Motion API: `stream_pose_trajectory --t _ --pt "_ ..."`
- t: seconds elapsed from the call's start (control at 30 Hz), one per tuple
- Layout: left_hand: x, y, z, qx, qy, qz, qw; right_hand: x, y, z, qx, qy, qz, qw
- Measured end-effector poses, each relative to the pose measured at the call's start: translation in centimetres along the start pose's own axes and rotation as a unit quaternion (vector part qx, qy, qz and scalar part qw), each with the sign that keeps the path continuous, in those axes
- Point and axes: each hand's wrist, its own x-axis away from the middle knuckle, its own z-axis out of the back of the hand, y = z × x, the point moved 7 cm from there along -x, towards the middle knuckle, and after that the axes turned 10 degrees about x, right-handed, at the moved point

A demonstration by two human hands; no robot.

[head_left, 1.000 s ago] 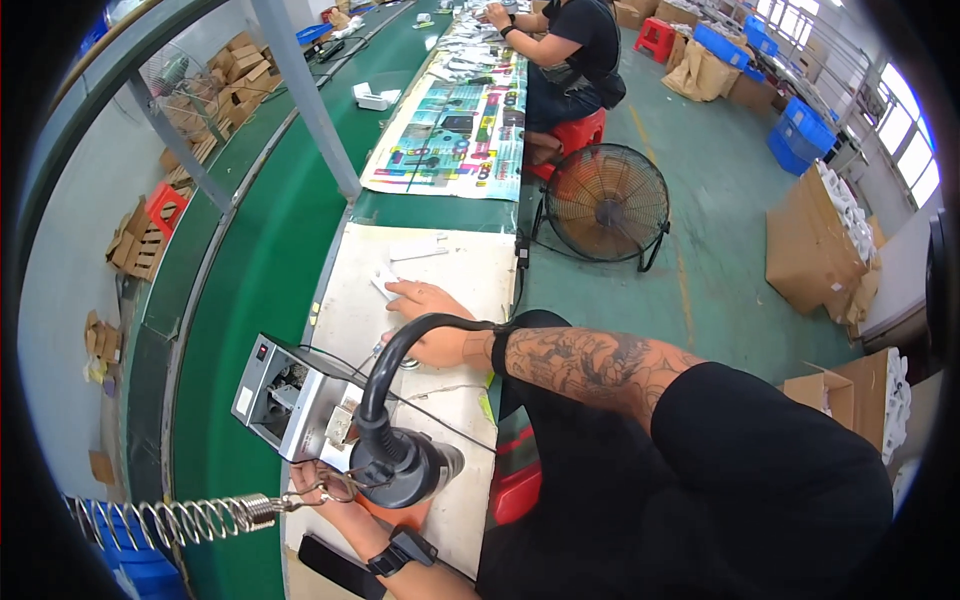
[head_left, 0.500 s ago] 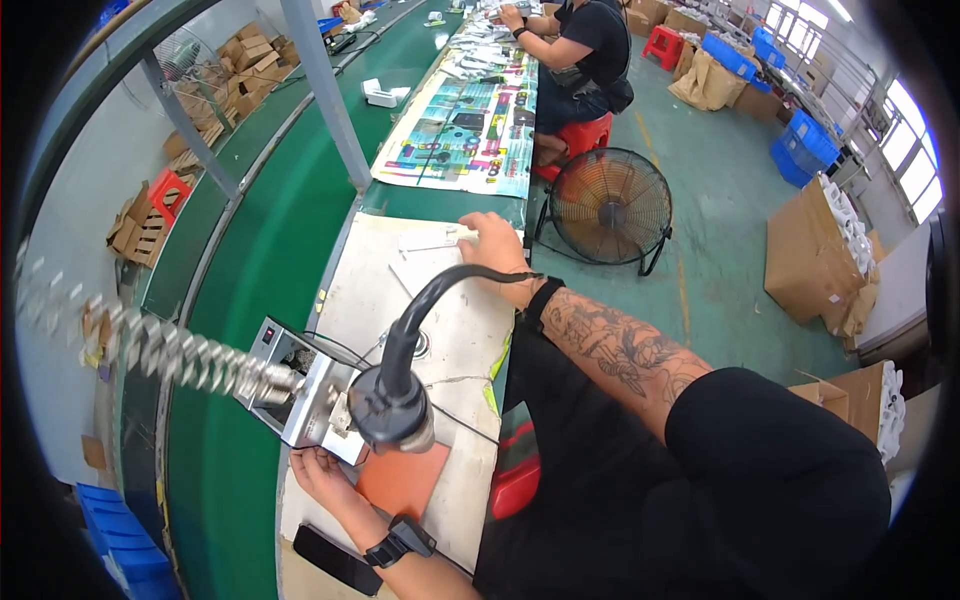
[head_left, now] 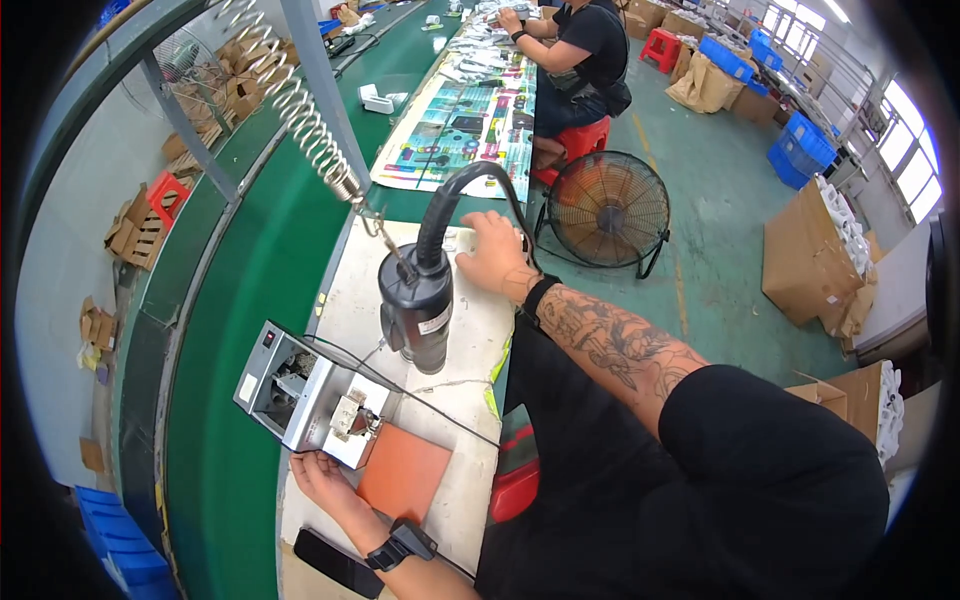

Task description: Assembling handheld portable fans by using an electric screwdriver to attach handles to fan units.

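My right hand [head_left: 493,252] reaches to the far end of the pale bench. Its thumb and fingers curve around the end of a small white part [head_left: 462,240], largely hidden behind a black electric screwdriver [head_left: 418,310]. The screwdriver hangs from a coil spring [head_left: 300,110], its thick cable arching over; neither hand is on it. At the near end, my left hand [head_left: 325,485] has its fingertips bent against the lower corner of a silver screw feeder [head_left: 318,395], gripping its edge. Whether something small is in those fingers is hidden.
An orange mat [head_left: 405,475] lies beside the feeder, and a black phone [head_left: 338,562] is near my left wrist. A thin cable crosses the bench. The green conveyor [head_left: 235,390] runs along the left. A floor fan [head_left: 610,208] stands at right; a co-worker [head_left: 590,50] sits beyond.
The screwdriver and its spring have swung up and away from over the feeder, uncovering the feeder's front. My right hand has shifted only slightly; my left hand has stayed in place.
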Motion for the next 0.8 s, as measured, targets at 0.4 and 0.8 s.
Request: stream_pose_trajectory --t 0.4,0.8 --pt "1.0 -1.4 -10.3 0.055 -0.065 0.038 0.996 -5.1 8.8 -1.5 0.060 0.059 0.029 0.996" --pt "-2.5 -2.2 4.6 0.014 0.000 -0.009 1.000 1.4 -13.2 -0.6 0.096 -0.083 0.100 0.987"
